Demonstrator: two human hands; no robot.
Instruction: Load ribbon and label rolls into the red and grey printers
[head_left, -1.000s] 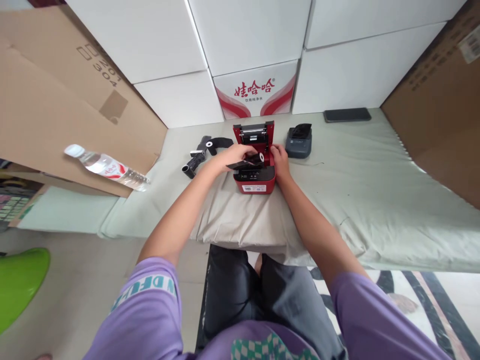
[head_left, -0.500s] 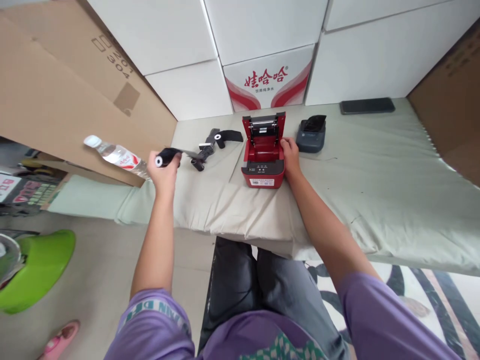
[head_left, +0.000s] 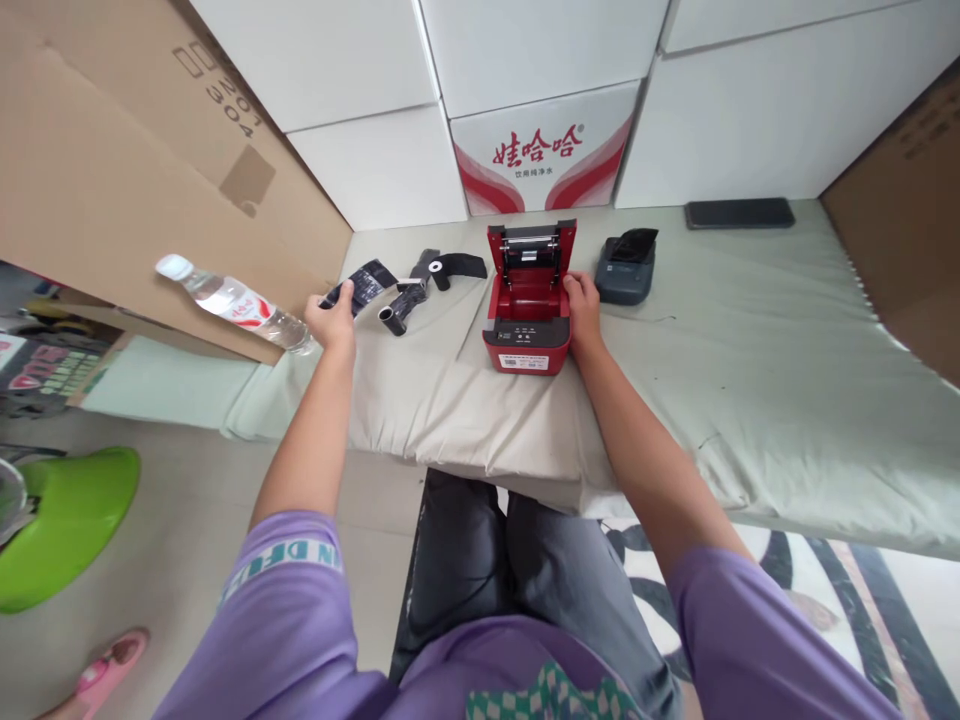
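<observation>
My left hand is closed on a black paper roll, with the thumb pressing its glossy strip, which spreads out to the right. Most of the roll's core is hidden in my palm. My right hand grips the right wall of a red label printer, whose lid stands up and whose paper bay looks bare. Between the left hand and the printer lie small black rolls with loose strips. Right of the printer sits a dark blue portable printer with a black strip on top.
A water bottle tilts close to my left wrist, before a large cardboard box. White cartons wall off the back. A dark phone-like slab lies at the back right. A green stool and a foot in a pink slipper are at lower left.
My left hand has turned the black roll, so its white core end no longer shows and the strip's glossy face does. My right hand stays on the printer.
</observation>
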